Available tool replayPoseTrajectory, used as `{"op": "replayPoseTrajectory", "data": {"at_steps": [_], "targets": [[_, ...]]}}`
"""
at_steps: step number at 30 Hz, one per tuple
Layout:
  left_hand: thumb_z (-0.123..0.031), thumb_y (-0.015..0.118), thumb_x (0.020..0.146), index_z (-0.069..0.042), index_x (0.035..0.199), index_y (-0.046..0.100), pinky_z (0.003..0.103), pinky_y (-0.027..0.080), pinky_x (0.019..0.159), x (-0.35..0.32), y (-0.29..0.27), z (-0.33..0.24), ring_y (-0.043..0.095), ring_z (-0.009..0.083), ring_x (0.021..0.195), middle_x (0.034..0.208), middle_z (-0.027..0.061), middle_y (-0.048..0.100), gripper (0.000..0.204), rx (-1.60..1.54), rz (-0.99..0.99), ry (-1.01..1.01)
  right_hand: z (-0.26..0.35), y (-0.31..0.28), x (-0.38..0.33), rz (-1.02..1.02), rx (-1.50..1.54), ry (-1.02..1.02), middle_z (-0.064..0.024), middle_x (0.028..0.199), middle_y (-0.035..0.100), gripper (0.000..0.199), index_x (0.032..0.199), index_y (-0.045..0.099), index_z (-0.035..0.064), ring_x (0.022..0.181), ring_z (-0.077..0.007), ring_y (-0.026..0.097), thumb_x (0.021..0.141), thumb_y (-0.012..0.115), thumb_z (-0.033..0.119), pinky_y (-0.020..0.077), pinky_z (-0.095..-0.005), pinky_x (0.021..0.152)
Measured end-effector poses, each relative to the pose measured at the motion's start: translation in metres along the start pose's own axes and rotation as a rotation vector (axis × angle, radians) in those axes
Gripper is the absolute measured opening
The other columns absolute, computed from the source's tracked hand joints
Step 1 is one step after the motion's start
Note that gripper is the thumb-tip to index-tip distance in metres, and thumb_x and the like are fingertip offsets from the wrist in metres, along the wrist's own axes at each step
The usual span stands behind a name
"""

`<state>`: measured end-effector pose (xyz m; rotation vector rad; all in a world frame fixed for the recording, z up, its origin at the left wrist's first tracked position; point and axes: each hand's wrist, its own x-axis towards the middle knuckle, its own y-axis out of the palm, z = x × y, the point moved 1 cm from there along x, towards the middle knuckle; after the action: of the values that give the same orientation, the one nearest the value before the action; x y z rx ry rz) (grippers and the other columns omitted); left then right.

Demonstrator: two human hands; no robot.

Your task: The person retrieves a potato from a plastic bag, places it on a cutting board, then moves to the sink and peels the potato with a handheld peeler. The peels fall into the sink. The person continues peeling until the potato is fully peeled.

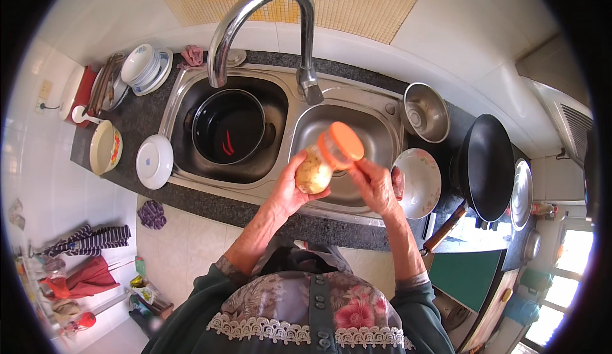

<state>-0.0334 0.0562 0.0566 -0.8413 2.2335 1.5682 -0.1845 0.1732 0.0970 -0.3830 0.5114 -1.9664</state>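
- Counter (129, 138): carried the sink (290, 117), set in between its front and back edges.
- Right basin (377, 132): lay below the work; the potato (313, 172) was held up over its near left corner, the orange tool (344, 147) over its middle.
- Left hand (288, 190): nearer the potato, reaching in from the front edge; fingers curled around its left side and underside, holding it.
- Right hand (376, 191): at the basin's right side; fingers closed on the tool's lower right end.
- Tool: blurred; its round end faced up, just right of the potato's upper right side. Contact could not be told.
- Potato: roughly round, no clear long axis; within the left fingers, left of the right fingertips (359, 170) and apart from them.
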Motion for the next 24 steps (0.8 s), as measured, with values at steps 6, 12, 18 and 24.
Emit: {"op": "replayPoseTrajectory", "data": {"at_steps": [6,12,18,24], "targets": [[-0.052,0.047,0.087,-0.011,0.118,0.052,0.041,0.053,0.066,-0.003,-0.006,0.0,0.063,0.024,0.083,0.101,0.0093,0.063,0.052,0.103,0.065,-0.006,-0.024,-0.016,0.007,-0.083,0.152,0.13,0.0016,0.066,0.054,0.022,0.102,0.06,0.0023,0.062,-0.0047,0.046,0.088,0.056,0.019,0.0397,-0.0215,0.057],[-0.059,0.04,0.087,-0.013,0.118,0.051,0.038,0.052,0.069,0.0,0.009,-0.005,0.062,0.0193,0.086,0.103,0.0069,0.061,0.056,0.109,-0.081,0.029,0.011,-0.001,-0.009,0.161,0.11,0.062,-0.0041,0.07,0.056,0.022,0.104,0.058,-0.0008,0.062,-0.0081,0.048,0.086,0.06,0.011,0.0418,-0.0248,0.058],[-0.058,0.044,0.086,-0.014,0.114,0.053,0.036,0.053,0.063,0.016,-0.016,0.001,0.063,0.0185,0.079,0.096,0.0058,0.063,0.054,0.148,0.033,0.088,0.009,0.005,-0.003,0.054,0.012,-0.104,-0.0087,0.073,0.056,0.021,0.103,0.059,-0.0002,0.065,-0.0125,0.05,0.086,0.059,0.011,0.042,-0.0262,0.059],[-0.053,0.052,0.084,-0.011,0.111,0.056,0.038,0.053,0.059,0.005,0.007,0.003,0.064,0.0189,0.078,0.094,0.0054,0.064,0.05,0.148,-0.026,0.026,-0.038,-0.017,0.019,-0.056,0.098,0.171,-0.0024,0.066,0.055,0.02,0.098,0.062,0.0026,0.061,-0.0034,0.046,0.088,0.056,0.019,0.0393,-0.0225,0.055]]}}
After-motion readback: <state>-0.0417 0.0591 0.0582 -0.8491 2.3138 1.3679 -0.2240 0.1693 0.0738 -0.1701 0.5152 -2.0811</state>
